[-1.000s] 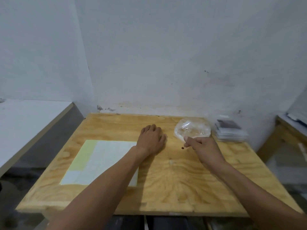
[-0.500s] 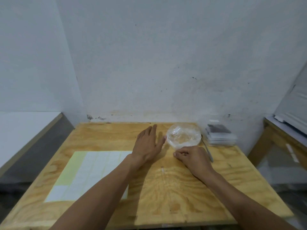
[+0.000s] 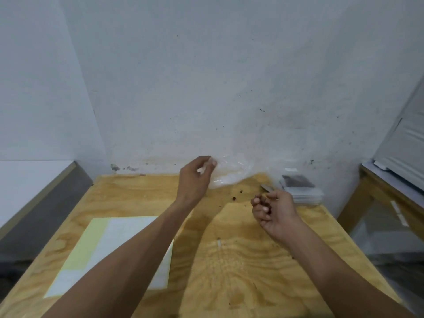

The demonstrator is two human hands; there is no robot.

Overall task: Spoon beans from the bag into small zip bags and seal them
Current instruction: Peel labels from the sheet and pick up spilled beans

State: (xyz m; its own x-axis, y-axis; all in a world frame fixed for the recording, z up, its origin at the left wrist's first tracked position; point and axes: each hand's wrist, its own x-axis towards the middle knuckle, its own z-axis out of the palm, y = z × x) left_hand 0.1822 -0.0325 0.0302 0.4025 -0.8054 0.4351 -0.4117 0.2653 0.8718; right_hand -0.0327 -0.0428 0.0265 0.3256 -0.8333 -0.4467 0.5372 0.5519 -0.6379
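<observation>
**Bag lifted clear, loose beans gathered up**

Half a second back the left hand lay flat on the wood beside the clear bag and the right hand rested knuckles-down in front of it; now the left hand (image 3: 193, 177) has risen and pinches the bag (image 3: 229, 172) by its edge between thumb and fingers, holding it off the table (image 3: 229, 260) near the back wall. The right hand (image 3: 273, 211) has turned palm up, its fingers curled over the palm; whether it cups anything I cannot tell.

Lifting the bag by one edge probably serves to find or open its mouth, and the cupped right hand looks set to drop stray beans back in, since two dark beans (image 3: 234, 198) lie on the wood between the hands.

The bag is thin, clear and crumpled, hanging limp from the pinch with its lower edge just above the tabletop. It looks nearly empty; its contents are too blurred to make out.

Just behind the right hand a metal spoon (image 3: 266, 187) lies on the table, partly hidden by the fingers. Beyond it, at the far right corner, sits a stack of small zip bags (image 3: 300, 189), the top one showing a dark filling. A pale sheet (image 3: 119, 244) lies on the left part of the table, under the left forearm.
</observation>
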